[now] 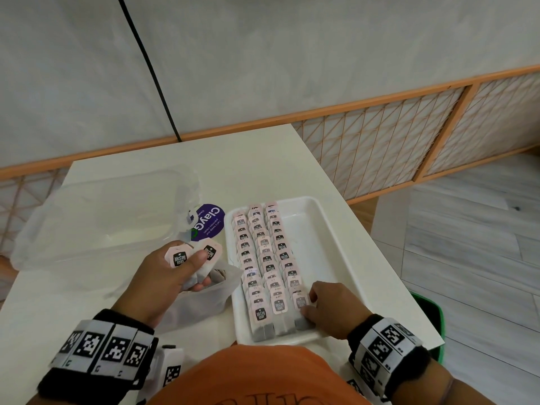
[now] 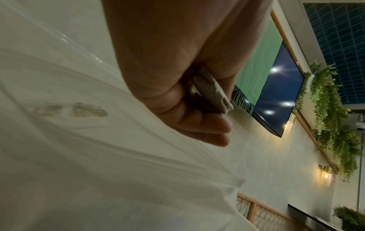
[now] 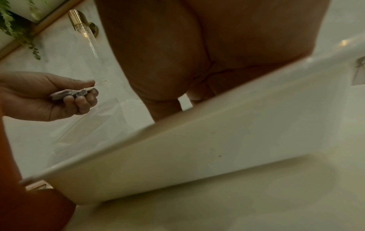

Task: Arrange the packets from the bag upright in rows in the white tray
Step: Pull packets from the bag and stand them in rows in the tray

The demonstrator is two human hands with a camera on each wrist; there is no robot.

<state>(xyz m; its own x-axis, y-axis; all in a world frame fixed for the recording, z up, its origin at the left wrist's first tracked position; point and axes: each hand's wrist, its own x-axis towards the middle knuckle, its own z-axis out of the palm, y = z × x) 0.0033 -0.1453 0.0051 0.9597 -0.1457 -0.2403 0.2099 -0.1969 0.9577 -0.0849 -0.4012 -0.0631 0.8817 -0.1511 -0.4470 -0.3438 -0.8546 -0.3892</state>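
Note:
The white tray [image 1: 330, 247] lies on the table with three rows of upright pink-tagged tea packets [image 1: 264, 258] along its left side. My right hand [image 1: 317, 306] is at the near end of the third row and pinches the front packet [image 1: 301, 305] there. My left hand [image 1: 187, 267] hovers over the clear plastic bag [image 1: 204, 299] and grips a small bunch of packets [image 1: 194, 255], seen in the left wrist view as a grey packet edge [image 2: 212, 93]. In the right wrist view the tray's outer wall [image 3: 197, 145] fills the foreground and the left hand [image 3: 79, 93] shows at left.
A clear plastic lid or box [image 1: 102, 217] lies at the table's back left. A purple round label [image 1: 209, 222] sits beside the tray. The table edge [image 1: 420, 314] runs close along the tray's right side, with a green bin [image 1: 435, 323] below. The tray's right half is bare.

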